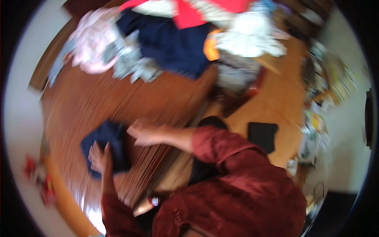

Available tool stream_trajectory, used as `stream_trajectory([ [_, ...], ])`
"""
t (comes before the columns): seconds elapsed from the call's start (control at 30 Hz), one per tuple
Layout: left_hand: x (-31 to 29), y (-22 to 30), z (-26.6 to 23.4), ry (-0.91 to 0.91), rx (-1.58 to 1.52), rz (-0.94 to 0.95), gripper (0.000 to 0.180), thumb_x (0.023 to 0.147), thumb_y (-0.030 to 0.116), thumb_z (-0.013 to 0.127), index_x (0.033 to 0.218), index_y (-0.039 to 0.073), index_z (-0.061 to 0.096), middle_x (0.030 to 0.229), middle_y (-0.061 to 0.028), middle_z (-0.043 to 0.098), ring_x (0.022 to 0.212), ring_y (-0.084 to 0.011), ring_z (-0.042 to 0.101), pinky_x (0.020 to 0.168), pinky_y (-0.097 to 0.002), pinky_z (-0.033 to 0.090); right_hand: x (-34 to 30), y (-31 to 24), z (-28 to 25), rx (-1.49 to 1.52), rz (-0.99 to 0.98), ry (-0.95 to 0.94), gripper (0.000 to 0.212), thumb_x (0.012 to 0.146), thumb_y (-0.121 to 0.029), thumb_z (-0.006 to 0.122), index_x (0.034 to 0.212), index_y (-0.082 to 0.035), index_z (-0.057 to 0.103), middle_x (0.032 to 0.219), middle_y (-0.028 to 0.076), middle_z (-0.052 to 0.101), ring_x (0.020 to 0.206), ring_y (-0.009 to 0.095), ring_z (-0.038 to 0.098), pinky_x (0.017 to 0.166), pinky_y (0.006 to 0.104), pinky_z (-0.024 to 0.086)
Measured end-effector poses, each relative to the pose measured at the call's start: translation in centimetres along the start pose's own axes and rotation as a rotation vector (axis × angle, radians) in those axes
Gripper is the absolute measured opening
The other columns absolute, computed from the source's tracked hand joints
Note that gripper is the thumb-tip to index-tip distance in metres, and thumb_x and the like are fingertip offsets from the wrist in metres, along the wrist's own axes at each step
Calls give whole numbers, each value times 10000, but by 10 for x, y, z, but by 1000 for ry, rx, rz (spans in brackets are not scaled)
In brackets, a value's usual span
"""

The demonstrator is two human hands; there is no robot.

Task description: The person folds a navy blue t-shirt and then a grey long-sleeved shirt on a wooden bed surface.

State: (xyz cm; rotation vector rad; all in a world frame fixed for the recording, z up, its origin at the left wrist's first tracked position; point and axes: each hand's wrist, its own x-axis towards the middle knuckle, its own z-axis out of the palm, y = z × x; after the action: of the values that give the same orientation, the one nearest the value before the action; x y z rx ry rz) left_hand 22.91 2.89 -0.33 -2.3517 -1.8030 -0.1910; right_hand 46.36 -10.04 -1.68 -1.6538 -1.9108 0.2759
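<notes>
Now the navy cloth (114, 135) is being topped by the left hand (99, 158), spread and unclenched; the right hand (146, 133) is blurred alongside, its grip untellable.

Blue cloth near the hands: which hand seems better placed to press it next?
Probably the left hand: it lies over the blue cloth, while the right hand is just beyond its right edge, too blurred to tell whether it touches.

Head-worn fisheye cam looks dn on brn surface (83, 106), fairly near.
</notes>
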Motion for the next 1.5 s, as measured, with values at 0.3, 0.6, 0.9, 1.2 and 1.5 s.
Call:
stream_trajectory([
  [0.3, -6, 27, -11, -158, -168, 481, 862, 889, 724, 476, 1563, 216, 305, 1626, -168, 230, 1497, -400, 184, 1156, -669, 112, -12, -6, -8, 30, 35, -124, 611, 909, -256, 679, 1390, 33, 438, 1369, 234, 514, 1311, 383, 461, 1113, 448, 376],
  [0.6, -11, 37, -10, -114, -202, 428, 874, 867, 742, 492, 1546, 211, 346, 1617, -156, 261, 1488, -398, 211, 1153, -673, 126, -9, -16, -11, -2, 123, -267, 652, 948, -324, 643, 1458, -15, 379, 1480, 243, 415, 1416, 388, 348, 1172, 472, 306],
  [0.9, -21, 70, -21, -246, -289, 43, 917, 881, 761, 449, 1573, 187, 272, 1639, -196, 170, 1512, -432, 97, 1156, -679, 63, -6, -7, -3, -2, 79, -161, 628, 927, -262, 670, 1414, 44, 417, 1436, 238, 474, 1378, 377, 407, 1151, 465, 340],
  [1.2, 21, -41, -17, 78, -141, 315, 923, 859, 754, 491, 1537, 146, 342, 1579, -197, 311, 1484, -414, 213, 1133, -688, 149, -2, -9, -7, 3, 16, -97, 587, 906, -221, 675, 1369, 57, 444, 1354, 243, 532, 1307, 386, 468, 1099, 459, 389],
  [1.5, 27, -63, 2, -199, -172, 200, 876, 882, 696, 527, 1544, 154, 340, 1606, -179, 262, 1493, -387, 199, 1140, -692, 111, 5, -1, 12, -58, -47, -78, 534, 905, -188, 650, 1334, 70, 466, 1183, 217, 564, 1131, 338, 534, 1022, 454, 441],
])
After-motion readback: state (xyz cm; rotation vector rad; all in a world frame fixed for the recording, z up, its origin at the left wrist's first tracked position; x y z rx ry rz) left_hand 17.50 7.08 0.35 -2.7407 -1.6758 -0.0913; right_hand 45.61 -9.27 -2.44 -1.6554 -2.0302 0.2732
